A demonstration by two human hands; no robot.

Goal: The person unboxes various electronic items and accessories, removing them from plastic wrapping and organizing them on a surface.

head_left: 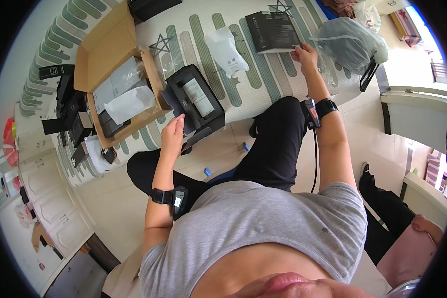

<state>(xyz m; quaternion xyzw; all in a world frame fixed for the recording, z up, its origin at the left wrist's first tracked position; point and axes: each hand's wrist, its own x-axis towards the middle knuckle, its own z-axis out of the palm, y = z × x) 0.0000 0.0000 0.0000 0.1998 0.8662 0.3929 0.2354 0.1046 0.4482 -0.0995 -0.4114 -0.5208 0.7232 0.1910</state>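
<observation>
My left hand (pixel 173 133) is closed on the near left edge of a black open box (pixel 214 115), its fingertips at a dark flap. Inside that box lies a pale printed paper-like piece (pixel 198 97). At the far right, my right hand (pixel 307 55) pinches the near right corner of a black flat printed sleeve or box (pixel 272 33), which rests on the patterned cloth. Between the two black things lies a white plastic pouch (pixel 227 51).
Left of the black box stands an open cardboard carton (pixel 100 36) with white bags and wrapping. Black boxes (pixel 79 128) crowd the table's left side. A filled clear plastic bag (pixel 351 44) sits at the right edge. Another person's dark-clothed leg (pixel 382 203) shows at lower right.
</observation>
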